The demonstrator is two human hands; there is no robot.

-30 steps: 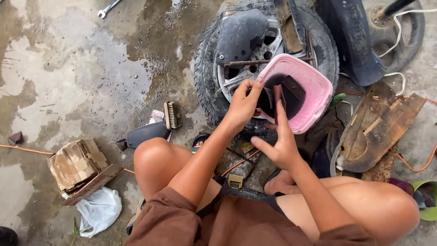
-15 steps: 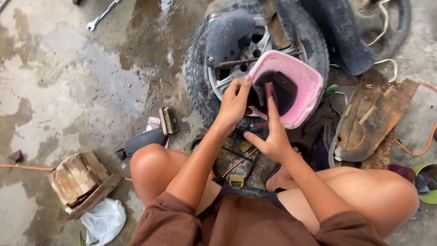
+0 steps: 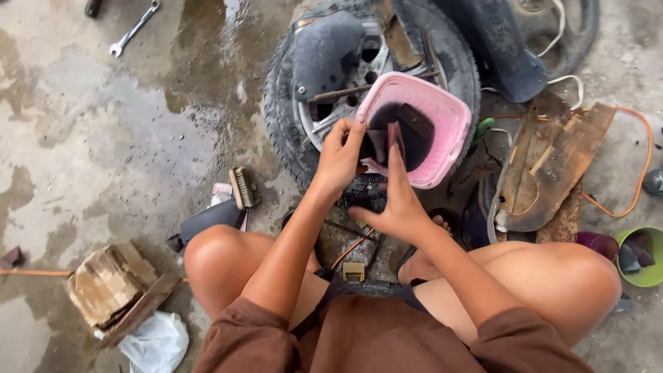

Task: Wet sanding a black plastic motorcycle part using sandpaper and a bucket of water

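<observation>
A pink plastic basin point(image 3: 452, 121) holding dark liquid rests tilted on a black tyre with a wheel rim point(image 3: 284, 135). My left hand point(image 3: 340, 157) is at the basin's near-left edge, its fingers pinched on a small dark flat part point(image 3: 378, 144). My right hand point(image 3: 395, 206) is just below it, with a straight finger pressed along that same part. Another dark flat piece point(image 3: 414, 119) lies inside the basin. I am squatting, with both bare knees below my hands.
A small brush point(image 3: 243, 186) lies left of the tyre on the wet concrete, with a wrench point(image 3: 131, 31) at the top left. A wooden block point(image 3: 103, 284) and a white bag point(image 3: 155, 342) lie at the lower left. Rusty panels point(image 3: 545, 173), an orange cable point(image 3: 644, 162) and a green bowl point(image 3: 639, 276) are on the right.
Both hands have drawn closer together at the basin's near-left edge, and the left fingers now pinch the dark part. The view has shifted slightly.
</observation>
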